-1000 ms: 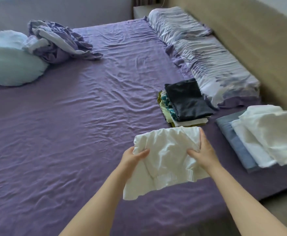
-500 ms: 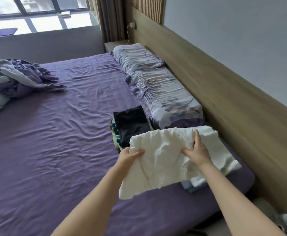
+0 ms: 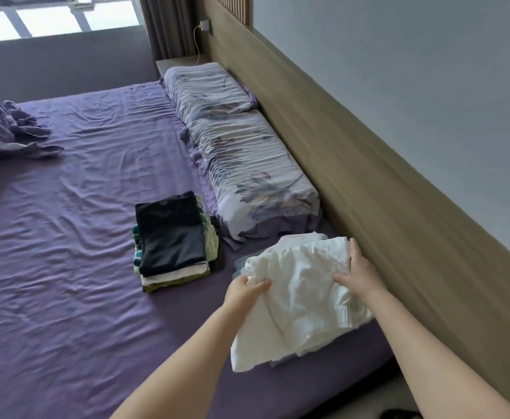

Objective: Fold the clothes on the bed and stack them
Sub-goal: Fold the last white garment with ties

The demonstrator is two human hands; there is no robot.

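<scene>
A folded white garment (image 3: 302, 300) is being set down on a low pile (image 3: 240, 263) at the near right corner of the bed (image 3: 66, 267), close against the wooden headboard panel (image 3: 368, 207). Its left edge is pinched by the left hand (image 3: 243, 290), thumb on top and fingers curled beneath, so that grip is closed on the cloth. The right hand (image 3: 358, 272) is laid on the garment's far right side, thumb spread over the top; whether its fingers are curled under the edge or merely pressed flat cannot be told from this angle. Only a grey-blue edge of the pile underneath is seen, so its contents are unclear.

A second stack (image 3: 173, 240), topped by a dark folded piece with patterned and pale layers below, has already been made just left of the white garment, beside the pillows (image 3: 241, 164). A crumpled purple and white heap (image 3: 6, 128) is seen far off at the left edge of the bed; it may be bedding rather than clothing. If so, the task is judged nearly finished, with only the release and squaring of this garment left
</scene>
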